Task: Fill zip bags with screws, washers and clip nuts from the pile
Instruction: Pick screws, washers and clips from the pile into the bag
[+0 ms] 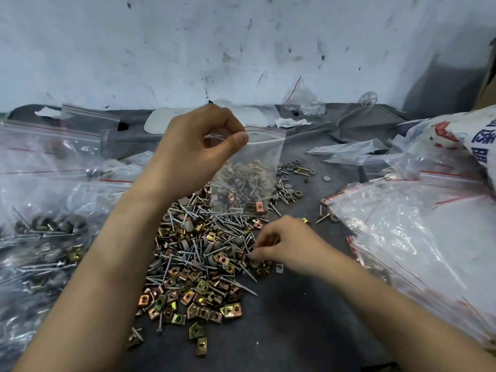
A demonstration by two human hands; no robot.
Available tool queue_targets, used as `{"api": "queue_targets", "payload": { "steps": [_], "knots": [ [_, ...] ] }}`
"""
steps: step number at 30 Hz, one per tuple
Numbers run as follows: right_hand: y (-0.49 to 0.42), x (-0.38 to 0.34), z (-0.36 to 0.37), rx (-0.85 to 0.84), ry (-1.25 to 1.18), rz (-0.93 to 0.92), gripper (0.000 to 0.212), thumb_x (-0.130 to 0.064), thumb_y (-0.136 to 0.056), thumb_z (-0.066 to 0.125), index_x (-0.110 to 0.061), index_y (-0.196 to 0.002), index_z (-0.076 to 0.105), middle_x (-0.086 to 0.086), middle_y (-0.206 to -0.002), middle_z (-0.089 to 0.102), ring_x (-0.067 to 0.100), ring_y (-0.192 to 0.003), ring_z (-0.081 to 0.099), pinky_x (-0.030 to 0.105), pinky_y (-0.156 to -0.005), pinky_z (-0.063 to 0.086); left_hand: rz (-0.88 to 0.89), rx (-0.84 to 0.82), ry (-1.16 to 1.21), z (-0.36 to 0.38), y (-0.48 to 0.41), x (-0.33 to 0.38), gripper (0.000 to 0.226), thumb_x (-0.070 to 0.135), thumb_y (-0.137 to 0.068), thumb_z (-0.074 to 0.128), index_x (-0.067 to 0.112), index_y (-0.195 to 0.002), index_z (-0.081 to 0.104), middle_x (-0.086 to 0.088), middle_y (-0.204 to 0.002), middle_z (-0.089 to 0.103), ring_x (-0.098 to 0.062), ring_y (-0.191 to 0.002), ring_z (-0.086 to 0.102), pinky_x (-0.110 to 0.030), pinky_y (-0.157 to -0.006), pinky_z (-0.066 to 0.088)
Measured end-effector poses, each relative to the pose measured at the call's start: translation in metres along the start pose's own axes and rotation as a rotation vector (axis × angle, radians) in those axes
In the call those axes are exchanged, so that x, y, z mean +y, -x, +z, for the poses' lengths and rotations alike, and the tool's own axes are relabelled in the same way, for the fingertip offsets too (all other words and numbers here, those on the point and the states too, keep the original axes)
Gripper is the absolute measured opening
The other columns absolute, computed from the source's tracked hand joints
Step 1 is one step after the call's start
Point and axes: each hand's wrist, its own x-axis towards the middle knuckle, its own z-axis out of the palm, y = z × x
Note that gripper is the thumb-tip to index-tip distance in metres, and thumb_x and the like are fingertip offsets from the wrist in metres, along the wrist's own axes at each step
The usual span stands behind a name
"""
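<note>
A clear plastic zip bag with a red seal strip [252, 170] hung upright over the far edge of the heaped pile [198, 253] of hardware on a dark grey tabletop [295, 318]. Its lower half was already loaded with mixed pieces. The left hand [198, 146] held it by the top left corner of the mouth, its grip pinching the plastic between thumb and curled fingers. This was probably to keep the opening raised and within easy reach of the pile. Whether the bag's bottom touched the heap could not be told.

Below and to the right of the bag, the right hand [290, 245] worked the near right edge of the pile, well apart from the bag's mouth. Its grip was curled down among silver screws [228, 224], grey round washers [197, 261] and brass-coloured square clip nuts [230, 310]. Whether it had closed on a piece was too blurred to tell.

Filled clear bags of the same hardware [40, 237] lay stacked at the left. A sheaf of empty flat zip bags [402, 237] waited at the right, beside a white printed woven sack [456, 135]. Behind it all stood a scuffed white wall [241, 49].
</note>
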Motion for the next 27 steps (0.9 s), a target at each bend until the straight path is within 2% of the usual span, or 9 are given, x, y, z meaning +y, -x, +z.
{"api": "queue_targets", "payload": {
  "steps": [5,8,12,16,18,20,23,25,27],
  "knots": [
    [-0.002,-0.015,0.015,-0.021,0.197,0.036,0.013,-0.030,-0.081,0.072,-0.023,-0.091,0.071,0.004,-0.099,0.068,0.024,-0.094,0.064,0.033,-0.085,0.052,-0.014,-0.023,-0.007,-0.001,0.000,-0.001,0.012,0.014,-0.090,0.066,0.022,-0.082,0.062,-0.008,-0.100,0.067,-0.014,-0.096,0.065,-0.039,-0.091,0.053],
    [0.000,-0.018,0.012,-0.056,0.246,0.033,0.009,-0.025,-0.083,0.070,-0.024,-0.091,0.066,0.005,-0.106,0.065,0.025,-0.098,0.062,0.034,-0.086,0.051,-0.002,-0.039,0.002,-0.001,0.001,-0.003,0.017,0.014,-0.091,0.066,0.026,-0.080,0.062,-0.007,-0.099,0.067,-0.012,-0.096,0.064,-0.036,-0.090,0.054],
    [0.001,-0.014,0.010,-0.103,0.209,-0.028,0.018,-0.017,-0.082,0.070,-0.024,-0.079,0.054,0.000,-0.091,0.058,0.022,-0.091,0.059,0.026,-0.074,0.045,0.008,-0.054,-0.003,0.000,0.001,-0.005,0.015,0.014,-0.091,0.065,0.024,-0.081,0.062,-0.007,-0.098,0.067,-0.014,-0.095,0.065,-0.037,-0.089,0.054],
    [0.003,-0.011,-0.001,-0.145,0.035,-0.083,0.024,-0.006,-0.077,0.074,-0.023,-0.079,0.056,-0.004,-0.073,0.054,0.016,-0.074,0.055,0.025,-0.066,0.043,0.024,-0.053,0.016,0.001,0.000,-0.005,0.015,0.013,-0.091,0.066,0.024,-0.081,0.062,-0.008,-0.099,0.067,-0.017,-0.096,0.064,-0.037,-0.089,0.054],
    [0.006,-0.009,-0.021,-0.096,-0.060,-0.104,0.025,-0.006,-0.075,0.077,-0.022,-0.076,0.058,0.000,-0.072,0.058,0.015,-0.070,0.055,0.029,-0.067,0.046,0.027,-0.072,0.031,0.003,0.000,-0.005,0.010,0.014,-0.090,0.066,0.019,-0.082,0.063,-0.008,-0.101,0.067,-0.016,-0.097,0.064,-0.033,-0.090,0.054],
    [0.015,-0.008,-0.045,-0.044,-0.280,-0.136,0.021,-0.004,-0.071,0.079,-0.017,-0.077,0.063,0.005,-0.074,0.064,0.014,-0.068,0.058,0.032,-0.067,0.050,0.029,-0.111,0.057,0.006,0.001,-0.005,0.006,0.015,-0.090,0.065,0.011,-0.085,0.065,-0.008,-0.103,0.066,-0.017,-0.099,0.064,-0.034,-0.092,0.053],
    [0.030,-0.012,-0.072,0.070,-0.779,-0.294,0.017,-0.010,-0.061,0.077,-0.017,-0.073,0.068,0.000,-0.070,0.069,0.008,-0.064,0.063,0.019,-0.060,0.051,0.055,-0.188,0.052,0.010,0.001,-0.002,0.017,0.024,-0.088,0.063,0.007,-0.088,0.067,-0.005,-0.107,0.065,-0.016,-0.102,0.064,-0.036,-0.094,0.053],
    [0.033,-0.018,-0.079,0.271,-0.925,-0.430,0.015,-0.010,-0.062,0.076,-0.020,-0.072,0.070,-0.001,-0.072,0.071,0.008,-0.068,0.066,0.017,-0.064,0.052,0.074,-0.251,0.046,0.012,0.001,0.001,0.016,0.027,-0.087,0.062,0.012,-0.087,0.068,-0.002,-0.109,0.064,-0.012,-0.103,0.063,-0.034,-0.093,0.053],
    [0.033,-0.026,-0.079,0.529,-0.817,-0.515,0.020,-0.003,-0.071,0.076,-0.021,-0.075,0.066,-0.004,-0.073,0.070,0.008,-0.069,0.066,0.017,-0.068,0.052,0.094,-0.301,0.046,0.013,0.001,0.002,0.010,0.021,-0.090,0.063,0.013,-0.086,0.068,-0.001,-0.111,0.063,-0.011,-0.105,0.063,-0.034,-0.094,0.053]
  ]
}}
